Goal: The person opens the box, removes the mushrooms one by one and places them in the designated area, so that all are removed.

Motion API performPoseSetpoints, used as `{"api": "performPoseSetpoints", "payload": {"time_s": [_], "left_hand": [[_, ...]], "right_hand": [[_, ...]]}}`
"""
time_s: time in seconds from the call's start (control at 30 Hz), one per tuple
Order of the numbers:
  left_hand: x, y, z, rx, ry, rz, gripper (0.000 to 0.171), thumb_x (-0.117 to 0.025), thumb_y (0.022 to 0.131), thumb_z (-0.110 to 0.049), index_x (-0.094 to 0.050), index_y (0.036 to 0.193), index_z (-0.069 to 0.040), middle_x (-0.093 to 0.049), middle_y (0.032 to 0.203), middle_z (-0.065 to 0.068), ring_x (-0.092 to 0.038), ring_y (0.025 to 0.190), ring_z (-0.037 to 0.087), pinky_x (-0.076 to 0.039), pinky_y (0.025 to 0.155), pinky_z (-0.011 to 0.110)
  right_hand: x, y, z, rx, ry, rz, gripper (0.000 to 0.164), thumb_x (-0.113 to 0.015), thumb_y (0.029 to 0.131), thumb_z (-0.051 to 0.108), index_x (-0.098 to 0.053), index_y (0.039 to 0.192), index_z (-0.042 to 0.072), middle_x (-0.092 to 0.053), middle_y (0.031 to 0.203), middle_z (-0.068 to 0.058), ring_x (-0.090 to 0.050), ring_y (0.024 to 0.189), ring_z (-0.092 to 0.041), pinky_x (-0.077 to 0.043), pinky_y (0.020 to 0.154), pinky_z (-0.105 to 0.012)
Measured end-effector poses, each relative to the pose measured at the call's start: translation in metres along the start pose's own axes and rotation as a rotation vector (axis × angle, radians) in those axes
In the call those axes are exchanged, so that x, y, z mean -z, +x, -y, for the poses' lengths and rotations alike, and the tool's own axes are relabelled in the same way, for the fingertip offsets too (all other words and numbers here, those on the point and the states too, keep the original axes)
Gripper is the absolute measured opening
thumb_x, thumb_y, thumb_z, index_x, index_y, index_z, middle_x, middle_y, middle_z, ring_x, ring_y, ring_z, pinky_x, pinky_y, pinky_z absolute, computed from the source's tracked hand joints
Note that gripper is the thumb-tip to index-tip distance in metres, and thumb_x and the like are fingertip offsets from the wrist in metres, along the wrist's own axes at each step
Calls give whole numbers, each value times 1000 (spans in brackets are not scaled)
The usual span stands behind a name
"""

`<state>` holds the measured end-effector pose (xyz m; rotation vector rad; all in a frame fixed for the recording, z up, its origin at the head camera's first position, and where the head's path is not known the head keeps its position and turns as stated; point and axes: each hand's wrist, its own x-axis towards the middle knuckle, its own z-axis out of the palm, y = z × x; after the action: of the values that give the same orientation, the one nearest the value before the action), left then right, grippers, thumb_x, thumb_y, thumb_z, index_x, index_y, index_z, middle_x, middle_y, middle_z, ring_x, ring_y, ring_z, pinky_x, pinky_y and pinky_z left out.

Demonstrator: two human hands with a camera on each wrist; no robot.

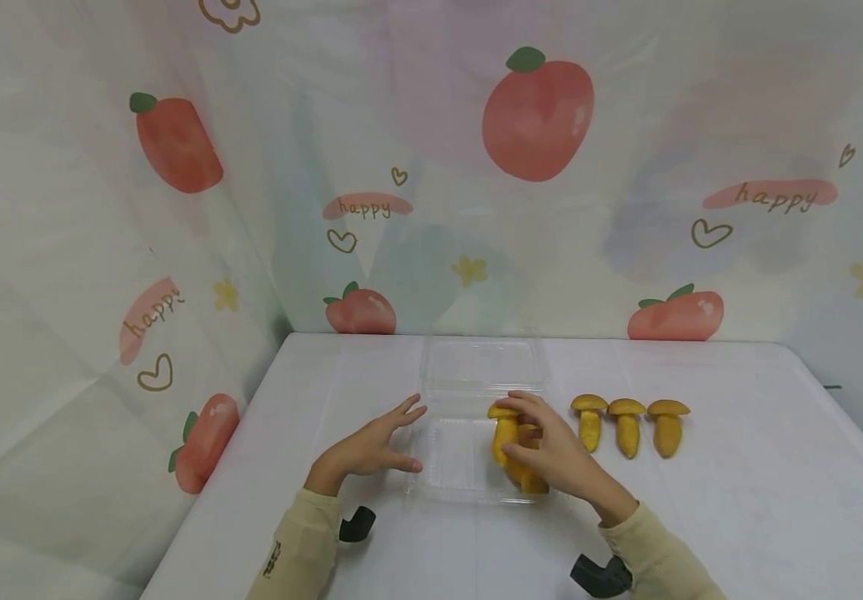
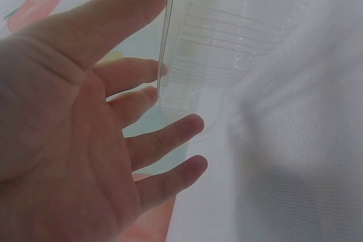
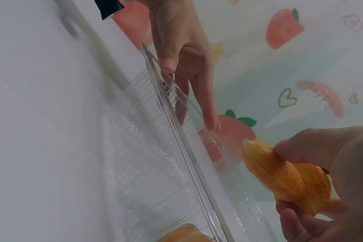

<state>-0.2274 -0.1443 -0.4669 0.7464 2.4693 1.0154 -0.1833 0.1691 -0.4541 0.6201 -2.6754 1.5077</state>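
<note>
My right hand (image 1: 557, 452) pinches a yellow mushroom (image 1: 504, 437) between thumb and fingers, above the right part of a clear plastic box (image 1: 449, 454). In the right wrist view the held mushroom (image 3: 275, 171) is over the box's rim. Another yellow mushroom (image 1: 533, 482) lies inside the box on the right, partly hidden by the right hand. At the box's left side is my left hand (image 1: 363, 450), its fingers spread. The left wrist view shows the left hand (image 2: 74, 140) beside the box wall (image 2: 227, 32) with nothing gripped; contact with the rim is unclear.
Three more yellow mushrooms (image 1: 628, 427) stand in a row on the white table (image 1: 761, 483), right of the box. The box's clear lid (image 1: 484, 364) lies folded back toward the patterned curtain (image 1: 431, 167).
</note>
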Motion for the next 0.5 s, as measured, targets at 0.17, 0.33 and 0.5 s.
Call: {"api": "performPoseSetpoints", "payload": {"time_s": [0.17,0.33,0.5], "left_hand": [[0,0,0,-2,2,-1,91,-82,86,-22,-30,160,-10,-11,172,9,-16,158,36,-22,123,62],[0,0,-1,-5,3,-1,91,-82,86,-22,-30,160,-9,-11,172,10,-16,158,36,-23,123,62],[0,1,0,-4,1,1,91,-82,86,-22,-29,160,-9,-11,172,10,-16,158,36,-23,123,62]], "right_hand": [[7,-4,-2,9,4,-11,52,-75,89,7,-57,138,9,-42,153,-24,-58,120,-34,-55,96,-42],[15,-8,-4,1,5,-22,52,-75,90,8,-57,139,8,-39,154,-24,-58,117,-32,-55,93,-32],[22,-14,-3,6,-1,-24,52,-74,92,9,-55,140,6,-37,155,-25,-57,119,-34,-55,93,-32]]}}
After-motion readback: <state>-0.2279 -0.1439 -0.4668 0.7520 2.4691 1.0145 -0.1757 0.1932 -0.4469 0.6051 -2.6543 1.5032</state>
